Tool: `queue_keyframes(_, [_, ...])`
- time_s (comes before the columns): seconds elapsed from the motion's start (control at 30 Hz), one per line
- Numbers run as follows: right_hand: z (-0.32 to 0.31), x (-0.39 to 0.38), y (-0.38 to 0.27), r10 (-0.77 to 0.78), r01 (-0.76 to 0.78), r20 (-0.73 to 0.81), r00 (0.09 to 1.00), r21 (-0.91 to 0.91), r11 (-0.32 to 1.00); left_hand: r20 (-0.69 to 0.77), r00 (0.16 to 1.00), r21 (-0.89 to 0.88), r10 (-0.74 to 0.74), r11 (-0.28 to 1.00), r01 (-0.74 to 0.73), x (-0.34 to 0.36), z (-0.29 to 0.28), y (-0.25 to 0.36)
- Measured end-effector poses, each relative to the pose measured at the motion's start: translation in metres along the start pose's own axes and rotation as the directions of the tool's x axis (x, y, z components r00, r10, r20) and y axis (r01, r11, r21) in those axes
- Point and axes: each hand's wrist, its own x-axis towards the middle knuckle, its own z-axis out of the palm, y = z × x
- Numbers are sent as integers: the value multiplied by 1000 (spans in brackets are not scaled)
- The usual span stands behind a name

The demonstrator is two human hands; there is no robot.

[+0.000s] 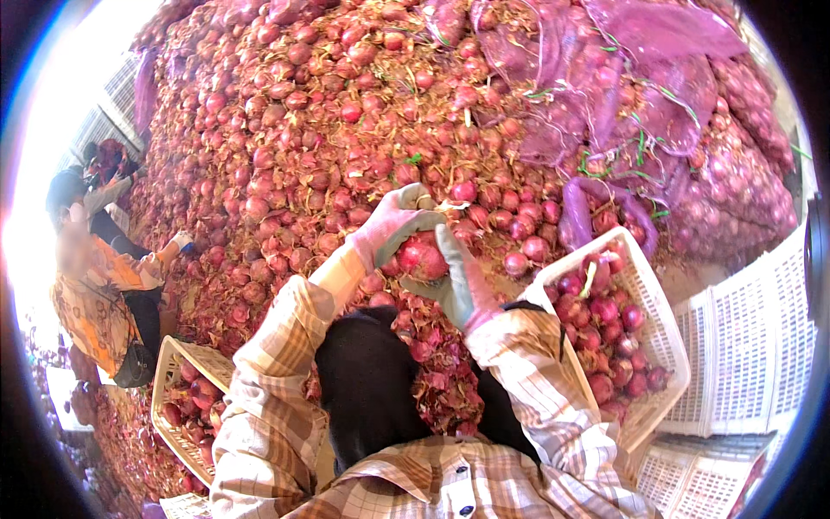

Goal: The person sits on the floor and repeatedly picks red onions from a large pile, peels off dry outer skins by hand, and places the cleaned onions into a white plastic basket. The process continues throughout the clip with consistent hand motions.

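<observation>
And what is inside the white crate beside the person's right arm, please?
The white plastic crate holds red onions, with a pale stalk lying on top. What lies beneath the top layer is covered, and the plaid right sleeve hides part of the crate's near side.

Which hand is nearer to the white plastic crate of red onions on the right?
Right. The grey-and-pink gloved right hand is left of the crate; the similarly gloved left hand is farther left.
</observation>
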Motion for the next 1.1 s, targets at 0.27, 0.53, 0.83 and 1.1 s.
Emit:
queue_keyframes(0.27, [1, -6, 15, -112, 112, -3, 994, 31, 993, -393, 910, -310, 134, 912, -268, -26, 9, 9])
queue_keyframes(0.53, [-34, 4, -11, -370, 368, 12, 929, -141, 919, -399, 813, -369, -425, 886, 282, -80, 40, -89])
queue_keyframes(0.83, [-21, -8, -16, -548, 554, 257, 796, -674, 488, 2, 999, -821, -53, 571, 32, -88, 56, -61])
queue_keyframes(1.1, [-25, -4, -8, -546, 525, 240, 802, -718, 456, -320, 947, -711, 20, 655, -254, -77, 89, -49])
